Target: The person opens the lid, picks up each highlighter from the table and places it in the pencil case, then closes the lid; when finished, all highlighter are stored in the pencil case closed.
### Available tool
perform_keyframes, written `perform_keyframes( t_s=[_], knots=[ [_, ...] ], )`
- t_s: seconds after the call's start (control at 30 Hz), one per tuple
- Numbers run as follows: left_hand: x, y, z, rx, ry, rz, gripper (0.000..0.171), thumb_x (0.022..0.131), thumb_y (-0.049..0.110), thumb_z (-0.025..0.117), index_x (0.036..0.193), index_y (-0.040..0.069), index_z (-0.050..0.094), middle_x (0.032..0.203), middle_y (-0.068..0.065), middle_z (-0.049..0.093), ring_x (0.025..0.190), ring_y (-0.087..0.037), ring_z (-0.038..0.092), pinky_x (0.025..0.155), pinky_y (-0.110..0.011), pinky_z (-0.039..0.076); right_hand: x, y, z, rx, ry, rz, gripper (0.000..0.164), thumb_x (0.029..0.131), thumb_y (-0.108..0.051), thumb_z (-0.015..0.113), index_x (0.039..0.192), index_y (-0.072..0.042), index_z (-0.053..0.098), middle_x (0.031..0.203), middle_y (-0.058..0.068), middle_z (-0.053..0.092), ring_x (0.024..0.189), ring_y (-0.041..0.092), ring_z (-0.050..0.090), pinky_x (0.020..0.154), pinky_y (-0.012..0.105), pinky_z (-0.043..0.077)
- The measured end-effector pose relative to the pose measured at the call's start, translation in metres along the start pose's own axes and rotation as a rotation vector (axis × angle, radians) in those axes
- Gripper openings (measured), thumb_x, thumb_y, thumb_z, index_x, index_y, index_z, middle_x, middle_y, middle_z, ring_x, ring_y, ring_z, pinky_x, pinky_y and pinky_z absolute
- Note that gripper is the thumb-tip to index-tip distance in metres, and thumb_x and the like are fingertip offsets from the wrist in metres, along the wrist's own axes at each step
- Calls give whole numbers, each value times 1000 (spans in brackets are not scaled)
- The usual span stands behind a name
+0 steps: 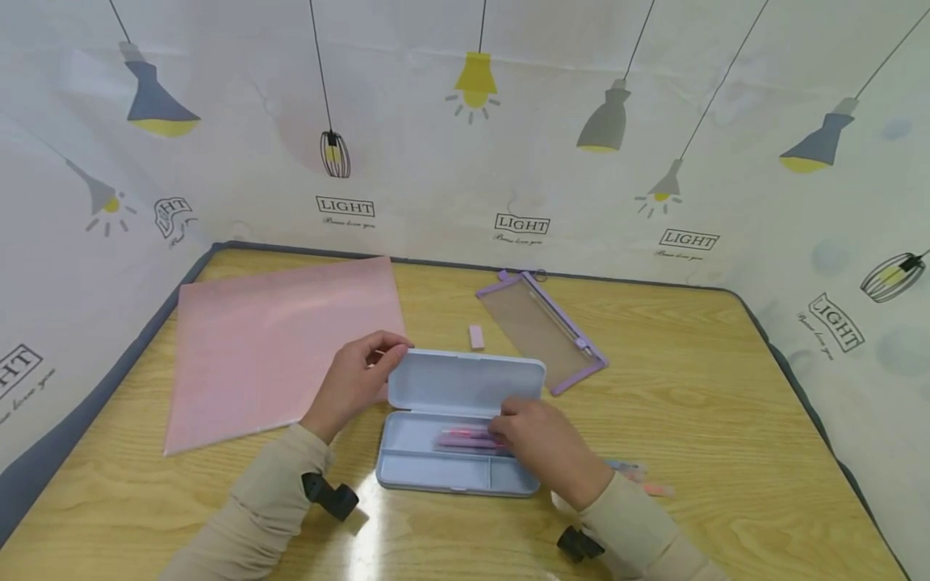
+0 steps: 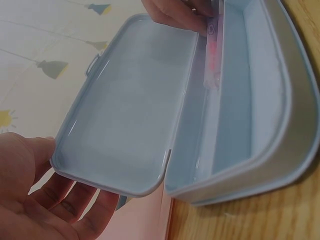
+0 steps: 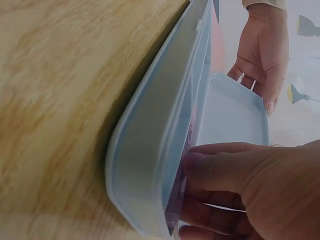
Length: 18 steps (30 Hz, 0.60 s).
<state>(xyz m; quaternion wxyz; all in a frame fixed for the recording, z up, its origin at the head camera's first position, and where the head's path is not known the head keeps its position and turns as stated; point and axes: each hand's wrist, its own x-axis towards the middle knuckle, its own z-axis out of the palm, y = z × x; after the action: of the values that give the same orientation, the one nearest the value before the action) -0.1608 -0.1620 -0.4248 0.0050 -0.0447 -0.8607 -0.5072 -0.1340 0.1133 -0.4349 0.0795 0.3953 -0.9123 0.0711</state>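
A light blue pencil case (image 1: 436,471) lies on the table with its lid (image 1: 465,379) raised. At the lid's left corner my left hand (image 1: 356,379) pinches the edge between thumb and fingers, as the left wrist view also shows. My right hand (image 1: 545,444) reaches into the long rear compartment. Its thumb and fingers pinch pink and purple pens (image 1: 468,440) there; in the right wrist view a purple pen (image 3: 176,200) lies along the compartment under the fingers. The pens' right ends are hidden by that hand.
A pink sheet or folder (image 1: 283,347) lies at the left. Behind the case are a small pale pink block (image 1: 475,336) and a clear zip pouch with purple edges (image 1: 534,323). Several pens (image 1: 654,488) lie partly behind the right forearm. A printed wall covering (image 1: 436,161) surrounds the table.
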Motion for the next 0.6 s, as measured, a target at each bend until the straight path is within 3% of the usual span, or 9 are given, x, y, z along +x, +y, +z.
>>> perform_keyframes(
  t_s=[0.37,0.6],
  knots=[
    [0,-2,0,4,-3,-5,28,102,33,56,113,11,68,106,-7,70,90,-20,61,79,-33,50,0,-2,2,-40,-9,6,16,85,-6,72,81,-21,75,73,-3,53,68,13,53,61,31,49],
    [0,-2,0,8,0,1,29,101,34,56,113,11,68,106,-7,70,91,-20,62,79,-33,50,-6,-1,-7,46,-30,27,10,85,-9,75,92,-17,76,78,-4,57,73,11,56,65,29,50]
  ],
)
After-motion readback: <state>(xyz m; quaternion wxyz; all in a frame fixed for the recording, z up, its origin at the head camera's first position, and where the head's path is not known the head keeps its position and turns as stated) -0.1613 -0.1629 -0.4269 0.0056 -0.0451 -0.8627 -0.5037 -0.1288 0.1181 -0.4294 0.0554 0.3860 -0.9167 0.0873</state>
